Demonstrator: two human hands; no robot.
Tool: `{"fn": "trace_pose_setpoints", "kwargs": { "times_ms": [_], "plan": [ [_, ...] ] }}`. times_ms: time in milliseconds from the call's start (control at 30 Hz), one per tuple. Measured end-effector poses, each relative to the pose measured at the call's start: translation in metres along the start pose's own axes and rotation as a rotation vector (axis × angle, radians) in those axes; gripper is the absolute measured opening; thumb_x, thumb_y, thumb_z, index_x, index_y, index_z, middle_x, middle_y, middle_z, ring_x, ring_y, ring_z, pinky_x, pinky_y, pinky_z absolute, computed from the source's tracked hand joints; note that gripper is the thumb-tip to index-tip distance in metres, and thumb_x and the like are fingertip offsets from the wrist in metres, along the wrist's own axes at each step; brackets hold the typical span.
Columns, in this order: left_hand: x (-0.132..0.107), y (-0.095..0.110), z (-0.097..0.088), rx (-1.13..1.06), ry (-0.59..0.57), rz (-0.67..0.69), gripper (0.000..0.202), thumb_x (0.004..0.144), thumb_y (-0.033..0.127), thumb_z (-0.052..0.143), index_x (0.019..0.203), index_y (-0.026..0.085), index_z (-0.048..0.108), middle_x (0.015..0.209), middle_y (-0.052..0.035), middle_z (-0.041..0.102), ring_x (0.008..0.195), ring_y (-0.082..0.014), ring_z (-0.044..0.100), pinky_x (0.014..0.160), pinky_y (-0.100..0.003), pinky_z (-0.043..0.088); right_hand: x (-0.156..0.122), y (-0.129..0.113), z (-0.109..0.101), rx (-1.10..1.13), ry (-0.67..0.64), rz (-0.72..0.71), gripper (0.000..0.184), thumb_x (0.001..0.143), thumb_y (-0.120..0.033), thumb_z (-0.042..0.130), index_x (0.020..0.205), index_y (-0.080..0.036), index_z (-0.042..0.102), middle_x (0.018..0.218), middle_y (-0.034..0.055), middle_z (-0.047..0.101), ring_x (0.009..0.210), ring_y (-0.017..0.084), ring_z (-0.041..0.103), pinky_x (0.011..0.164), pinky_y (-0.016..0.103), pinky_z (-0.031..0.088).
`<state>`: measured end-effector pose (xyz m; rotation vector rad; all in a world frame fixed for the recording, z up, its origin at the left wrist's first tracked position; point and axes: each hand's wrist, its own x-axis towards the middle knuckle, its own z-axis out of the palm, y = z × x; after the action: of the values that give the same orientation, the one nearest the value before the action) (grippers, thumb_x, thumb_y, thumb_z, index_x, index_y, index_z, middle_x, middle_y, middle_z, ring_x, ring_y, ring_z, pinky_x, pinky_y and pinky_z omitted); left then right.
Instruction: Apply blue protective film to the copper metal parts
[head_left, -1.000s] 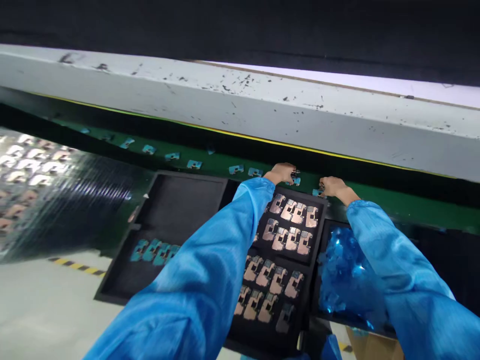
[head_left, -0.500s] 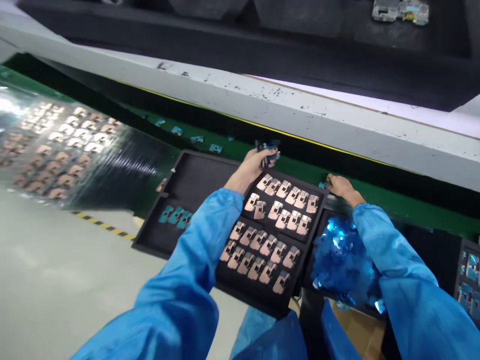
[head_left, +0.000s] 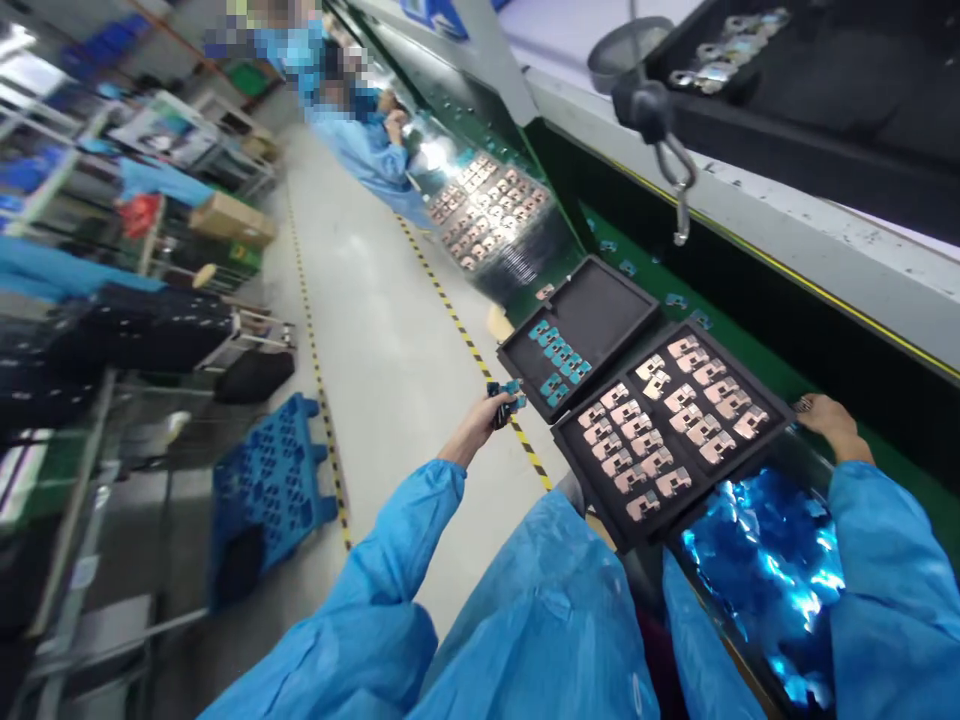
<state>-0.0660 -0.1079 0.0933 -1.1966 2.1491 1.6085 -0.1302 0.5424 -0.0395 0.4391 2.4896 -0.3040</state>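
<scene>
My left hand is out over the floor, to the left of the trays, closed on a small stack of blue-and-black parts. At the far right, my right hand rests low by the green bench, its fingers closed around something small that I cannot make out. Between the hands lies a black foam tray with rows of copper-coloured plates. Beyond it sits another black tray holding several blue parts. Shiny blue film pieces lie heaped below my right forearm.
A carabiner hook hangs over the bench's grey ledge. Loose blue parts lie along the green strip. Further up, a plastic-covered batch of plates lies near a co-worker. A blue pallet stands across the aisle.
The view has swung left, bringing the aisle and co-workers into sight. My left hand has moved from above the trays to their left, still gripping the parts. My right hand stays by the bench.
</scene>
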Motion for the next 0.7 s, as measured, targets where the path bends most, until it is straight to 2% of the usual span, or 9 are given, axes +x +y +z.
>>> {"fn": "trace_pose_setpoints", "kwargs": {
  "times_ms": [67,167,300,400,467,533,567,633,700],
  "plan": [
    [0.003,-0.014,-0.016,0.075,0.044,0.012,0.029,0.065,0.026,0.081,0.090,0.016,0.070,0.065,-0.0018,0.067,0.053,-0.0138,0.058,0.048,-0.022,0.043,-0.001,0.004,0.001,0.018,-0.034,0.030,0.026,0.086,-0.030,0.076,0.110,-0.025,0.084,0.103,0.0180,0.084,0.090,0.033,0.082,0.065,0.034,0.054],
    [0.022,-0.021,-0.026,0.207,0.072,0.063,0.024,0.066,0.028,0.081,0.083,0.016,0.070,0.059,-0.0010,0.062,0.053,-0.0155,0.056,0.048,-0.024,0.040,-0.004,0.007,0.003,0.056,-0.029,0.051,0.016,0.086,-0.031,0.071,0.097,-0.030,0.082,0.097,0.0160,0.084,0.089,0.033,0.082,0.068,0.036,0.056],
    [0.070,-0.011,-0.017,0.394,0.038,0.188,0.017,0.068,0.025,0.079,0.081,0.018,0.071,0.066,-0.0027,0.067,0.066,-0.0203,0.064,0.059,-0.028,0.047,-0.015,0.021,0.006,0.111,0.043,0.140,0.017,0.087,-0.045,0.067,0.089,-0.032,0.077,0.101,0.0212,0.082,0.097,0.041,0.081,0.072,0.044,0.059],
    [0.112,0.000,-0.006,0.541,-0.029,0.279,0.016,0.068,0.021,0.078,0.081,0.018,0.072,0.077,-0.0050,0.073,0.082,-0.0251,0.071,0.072,-0.031,0.052,-0.047,0.044,0.013,0.260,0.179,0.375,0.026,0.083,-0.057,0.068,0.090,-0.034,0.076,0.109,0.0257,0.081,0.110,0.046,0.078,0.076,0.051,0.061],
    [0.138,0.003,-0.002,0.645,-0.098,0.333,0.018,0.068,0.019,0.079,0.084,0.020,0.072,0.083,-0.0061,0.077,0.092,-0.0280,0.073,0.078,-0.032,0.053,-0.096,0.055,0.022,0.425,0.264,0.589,0.029,0.078,-0.061,0.071,0.088,-0.035,0.077,0.107,0.0277,0.080,0.113,0.048,0.077,0.077,0.055,0.062],
    [0.160,0.002,-0.001,0.748,-0.194,0.386,0.021,0.068,0.018,0.081,0.087,0.022,0.074,0.089,-0.0070,0.079,0.100,-0.0305,0.075,0.083,-0.032,0.053,-0.174,0.047,0.036,0.618,0.402,0.755,0.034,0.073,-0.065,0.076,0.091,-0.037,0.081,0.107,0.0297,0.080,0.113,0.047,0.077,0.075,0.057,0.061],
    [0.169,-0.001,-0.002,0.796,-0.250,0.412,0.023,0.068,0.017,0.082,0.089,0.024,0.074,0.091,-0.0076,0.080,0.103,-0.0317,0.075,0.085,-0.033,0.053,-0.222,0.032,0.044,0.713,0.505,0.809,0.040,0.070,-0.068,0.078,0.096,-0.038,0.082,0.110,0.0305,0.079,0.113,0.047,0.077,0.073,0.057,0.061],
    [0.181,-0.007,-0.005,0.876,-0.365,0.468,0.024,0.071,0.017,0.083,0.093,0.025,0.075,0.095,-0.0099,0.081,0.107,-0.0341,0.076,0.088,-0.034,0.053,-0.320,-0.027,0.063,0.850,0.729,0.852,0.056,0.066,-0.077,0.080,0.106,-0.039,0.083,0.117,0.0302,0.078,0.116,0.047,0.077,0.071,0.057,0.062],
    [0.187,-0.014,-0.009,0.927,-0.473,0.524,0.024,0.077,0.018,0.083,0.099,0.024,0.076,0.102,-0.0129,0.081,0.110,-0.0359,0.076,0.091,-0.036,0.053,-0.402,-0.113,0.083,0.897,0.816,0.861,0.063,0.065,-0.086,0.076,0.108,-0.040,0.080,0.111,0.0243,0.080,0.110,0.046,0.079,0.068,0.056,0.064]
  ]
}}
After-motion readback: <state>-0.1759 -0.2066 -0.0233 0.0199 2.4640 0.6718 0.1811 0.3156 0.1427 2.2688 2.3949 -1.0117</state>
